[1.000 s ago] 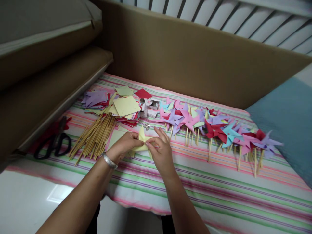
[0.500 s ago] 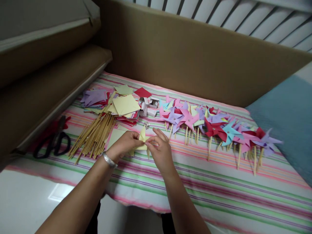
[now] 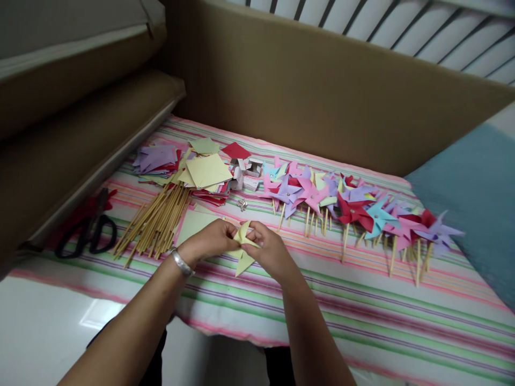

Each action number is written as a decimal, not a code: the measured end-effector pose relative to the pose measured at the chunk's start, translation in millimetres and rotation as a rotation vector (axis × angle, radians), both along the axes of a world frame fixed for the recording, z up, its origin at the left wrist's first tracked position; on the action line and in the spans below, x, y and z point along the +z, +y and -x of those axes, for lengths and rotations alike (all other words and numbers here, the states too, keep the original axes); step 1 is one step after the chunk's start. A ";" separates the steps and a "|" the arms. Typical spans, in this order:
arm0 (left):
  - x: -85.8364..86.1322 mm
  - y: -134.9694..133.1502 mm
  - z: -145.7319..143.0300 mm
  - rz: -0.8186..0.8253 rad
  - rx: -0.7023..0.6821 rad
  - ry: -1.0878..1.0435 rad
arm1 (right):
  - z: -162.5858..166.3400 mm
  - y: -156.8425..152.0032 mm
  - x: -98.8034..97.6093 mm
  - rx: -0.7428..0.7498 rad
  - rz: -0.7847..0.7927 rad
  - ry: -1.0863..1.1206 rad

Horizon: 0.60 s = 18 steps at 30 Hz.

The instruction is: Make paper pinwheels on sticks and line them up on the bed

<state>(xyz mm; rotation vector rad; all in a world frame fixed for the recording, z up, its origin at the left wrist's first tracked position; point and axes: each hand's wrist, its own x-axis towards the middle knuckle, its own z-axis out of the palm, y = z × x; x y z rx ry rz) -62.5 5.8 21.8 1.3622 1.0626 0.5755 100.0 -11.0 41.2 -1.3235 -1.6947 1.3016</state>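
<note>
A pale yellow paper pinwheel (image 3: pixel 244 261) is held between both hands, low over the striped cloth, with some of its points folded in toward the middle. My left hand (image 3: pixel 213 237) pinches its left side. On the other side, my right hand (image 3: pixel 270 247) grips it with thumb and fingers near the centre. Just beyond the hands lies a small heap of metal fasteners (image 3: pixel 242 204). Pale paper sheets (image 3: pixel 195 224) lie beside my left hand, partly covered by it. Whether a fastener is at the pinwheel's centre cannot be seen.
Wooden sticks (image 3: pixel 155 225) lie in a bundle at left, near black-handled scissors (image 3: pixel 86 236). Stacked paper squares (image 3: pixel 209 171) and small opened boxes (image 3: pixel 251 169) stand behind. Finished pinwheels (image 3: pixel 354 212) on sticks spread along the right. A tall brown panel (image 3: pixel 314 91) borders the back.
The yellow pinwheel has turned, and one point now hangs toward me. My right hand has shifted slightly right and down, its fingers now curled closer around the paper.
</note>
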 end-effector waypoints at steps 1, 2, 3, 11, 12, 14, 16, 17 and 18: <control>1.3 -0.2 -0.2 0.006 -0.004 -0.012 | 0.5 0.0 0.5 0.003 0.013 0.031; 3.4 -0.3 -0.3 0.017 0.004 -0.029 | 0.7 0.4 0.4 -0.001 0.031 0.067; 6.5 -0.4 -0.3 0.035 0.033 -0.051 | 0.7 1.2 -0.2 -0.017 0.055 0.113; 28.2 -6.3 -8.5 0.261 0.354 -0.372 | -3.3 10.6 -5.5 -0.362 0.177 0.483; 25.1 -7.0 -11.9 0.271 0.346 -0.401 | -2.1 10.4 -4.5 -0.385 0.171 0.502; 16.8 -8.0 -19.2 0.262 0.365 -0.433 | 1.4 8.9 -2.6 -0.408 0.159 0.531; 9.8 -8.4 -25.6 0.250 0.407 -0.460 | 5.2 7.1 -2.4 -0.417 0.153 0.547; 7.8 -8.6 -28.0 0.252 0.420 -0.478 | 6.8 6.5 -3.2 -0.420 0.156 0.552; 7.0 -8.7 -29.9 0.259 0.430 -0.496 | 7.9 6.3 -4.8 -0.425 0.161 0.556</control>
